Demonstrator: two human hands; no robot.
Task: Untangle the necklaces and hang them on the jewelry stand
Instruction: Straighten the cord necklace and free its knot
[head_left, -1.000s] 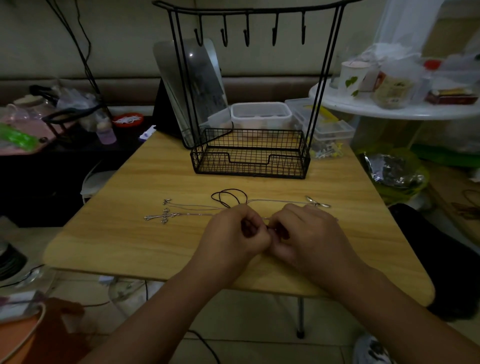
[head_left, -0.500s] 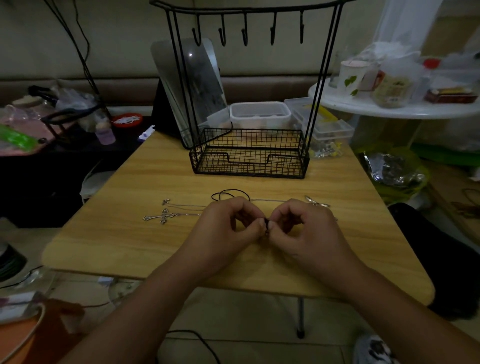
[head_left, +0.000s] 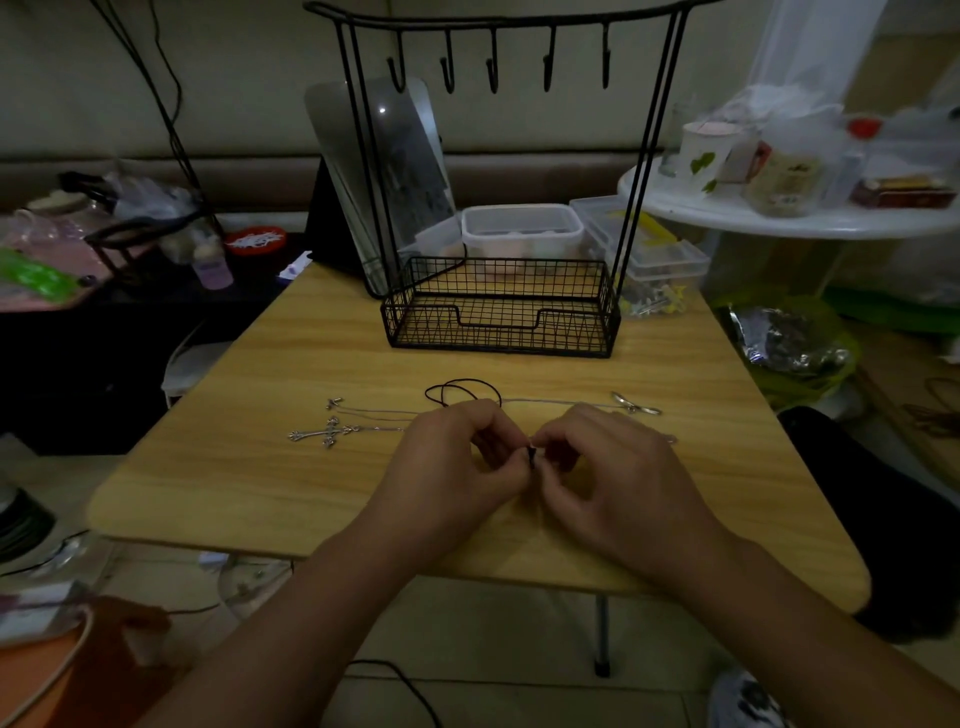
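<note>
Tangled necklaces lie across the middle of the wooden table (head_left: 260, 499). A black cord necklace (head_left: 462, 387) loops just beyond my fingers. A silver chain with a cross pendant (head_left: 324, 434) stretches to the left, and another silver chain ends in a clasp (head_left: 634, 405) on the right. My left hand (head_left: 457, 457) and my right hand (head_left: 613, 467) meet fingertip to fingertip, both pinching a small dark part of the black cord (head_left: 532, 454). The black wire jewelry stand (head_left: 498, 317), with empty hooks (head_left: 493, 67) on top, stands at the far side.
A mirror (head_left: 384, 171) leans behind the stand. Clear plastic boxes (head_left: 519, 228) sit at the table's back edge. A white round shelf (head_left: 779, 218) with cups and jars is at the right. Clutter fills the dark surface at the left.
My fingers have opened a little from a tight bunch, so the small dark cord piece between the fingertips now shows. The hands stayed in place.
</note>
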